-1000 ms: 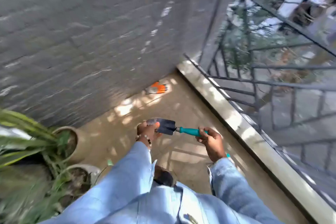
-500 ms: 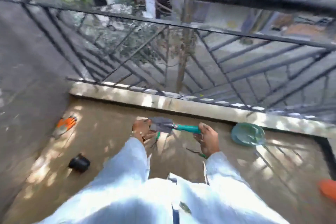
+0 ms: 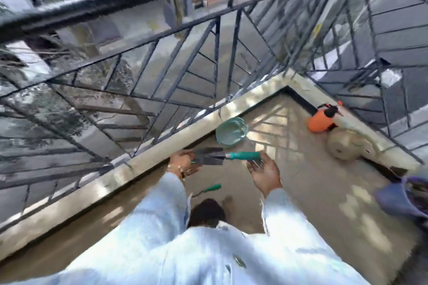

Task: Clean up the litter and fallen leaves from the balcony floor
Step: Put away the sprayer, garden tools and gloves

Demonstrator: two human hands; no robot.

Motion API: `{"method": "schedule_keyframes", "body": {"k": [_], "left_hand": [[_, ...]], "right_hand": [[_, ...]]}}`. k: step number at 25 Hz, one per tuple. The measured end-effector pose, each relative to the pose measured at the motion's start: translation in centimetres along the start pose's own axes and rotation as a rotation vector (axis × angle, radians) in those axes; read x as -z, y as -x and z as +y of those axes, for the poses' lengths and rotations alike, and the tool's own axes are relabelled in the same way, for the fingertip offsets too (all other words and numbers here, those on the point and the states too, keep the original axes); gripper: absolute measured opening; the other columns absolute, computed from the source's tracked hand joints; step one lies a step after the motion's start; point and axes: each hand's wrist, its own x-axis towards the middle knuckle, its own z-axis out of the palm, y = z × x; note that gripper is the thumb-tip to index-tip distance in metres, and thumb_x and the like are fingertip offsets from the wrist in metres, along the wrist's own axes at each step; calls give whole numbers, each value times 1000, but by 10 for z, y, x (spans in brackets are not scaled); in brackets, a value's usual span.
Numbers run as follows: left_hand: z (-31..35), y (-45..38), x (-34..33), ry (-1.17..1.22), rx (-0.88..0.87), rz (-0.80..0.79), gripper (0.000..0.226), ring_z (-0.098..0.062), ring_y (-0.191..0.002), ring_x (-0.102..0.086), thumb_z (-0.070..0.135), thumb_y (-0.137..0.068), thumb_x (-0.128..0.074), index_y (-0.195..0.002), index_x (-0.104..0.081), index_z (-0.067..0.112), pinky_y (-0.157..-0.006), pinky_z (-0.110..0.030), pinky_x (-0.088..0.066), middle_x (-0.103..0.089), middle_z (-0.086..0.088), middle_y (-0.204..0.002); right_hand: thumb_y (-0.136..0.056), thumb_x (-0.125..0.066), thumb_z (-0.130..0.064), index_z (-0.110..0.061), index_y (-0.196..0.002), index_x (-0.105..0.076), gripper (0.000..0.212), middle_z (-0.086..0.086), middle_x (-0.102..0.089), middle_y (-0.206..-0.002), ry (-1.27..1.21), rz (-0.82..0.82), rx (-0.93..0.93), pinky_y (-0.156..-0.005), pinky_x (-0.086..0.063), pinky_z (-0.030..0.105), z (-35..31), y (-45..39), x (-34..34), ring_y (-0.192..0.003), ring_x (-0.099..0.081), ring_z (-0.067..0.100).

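At centre frame I see my right hand (image 3: 264,172) curled round the teal handle of the trowel (image 3: 222,158), while my left hand (image 3: 183,164) holds its dark blade end. The balcony floor (image 3: 301,192) fills the lower right; on it a green bowl (image 3: 231,132) sits just above the trowel, an orange sprayer (image 3: 320,120) at upper right

Teal-handled trowel (image 3: 222,158) held level above the dappled balcony floor (image 3: 301,187).
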Motion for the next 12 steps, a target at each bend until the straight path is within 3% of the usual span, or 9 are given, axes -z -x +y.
{"method": "schedule_keyframes", "body": {"k": [2,6,9,12], "left_hand": [[7,-36,-33,0,31,-54,21,-32,-75,-63,-5,-95,-45,-102,-60,8,-54,-35,-57,-62,-28,-115],[43,-49,-107,81,77,-59,25,-34,-75,-59,-19,-89,-37,-94,-58,-5,-47,-35,-57,-59,-25,-100],[57,-76,-142,92,131,-47,33,-38,-97,-62,-16,-91,-40,-119,-55,-7,-53,-32,-59,-58,-27,-119],[72,-116,-169,17,183,-44,34,-23,-86,-62,-6,-96,-43,-129,-50,-2,-67,-28,-60,-53,-26,-133]], "right_hand": [[-95,-50,-7,-24,-96,-55,18,6,-59,-99,-106,20,75,-67,-52,31,-23,-16,1,-85,-58,21],[-93,-54,1,-34,-131,-44,52,9,-55,-117,-88,60,165,-86,-53,36,-66,-60,-13,-99,-62,25],[-94,-55,-4,-27,-131,-51,44,7,-56,-121,14,66,109,-78,-52,31,-90,-102,-34,-98,-63,24],[-95,-50,-8,-24,-117,-63,29,6,-60,-116,139,43,26,-74,-46,31,-111,-157,-57,-100,-60,25]]}}
